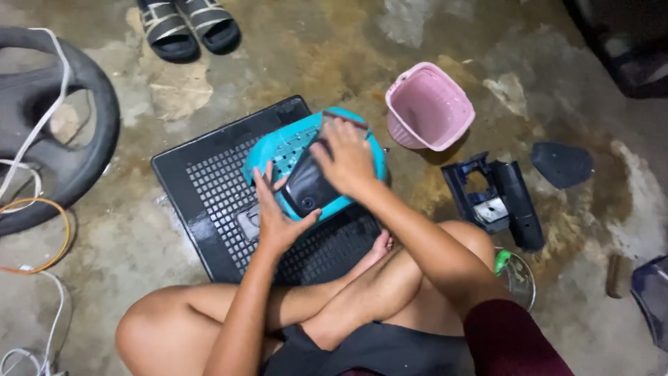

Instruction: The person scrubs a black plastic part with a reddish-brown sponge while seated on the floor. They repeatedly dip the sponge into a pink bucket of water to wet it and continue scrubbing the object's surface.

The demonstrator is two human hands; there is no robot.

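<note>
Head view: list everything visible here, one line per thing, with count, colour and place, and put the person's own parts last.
Housing: one, teal with a black panel, lying on the grille, centre.
Grille panel: one, black, flat on the floor under the housing.
Basket: one, pink, tipped on its side, right of the housing.
Bracket part: one, black, on the floor at right.
Cover piece: one, dark, far right.
Sandals: one pair, black with pale straps, top left.
Tyre: one, black, left edge.
Cords: several, white and orange, over and below the tyre.
Floor: bare, stained concrete.
Left hand: gripping the housing's near edge.
Right hand: pressing on top of the housing.
Legs: crossed, bottom of the view.
</note>
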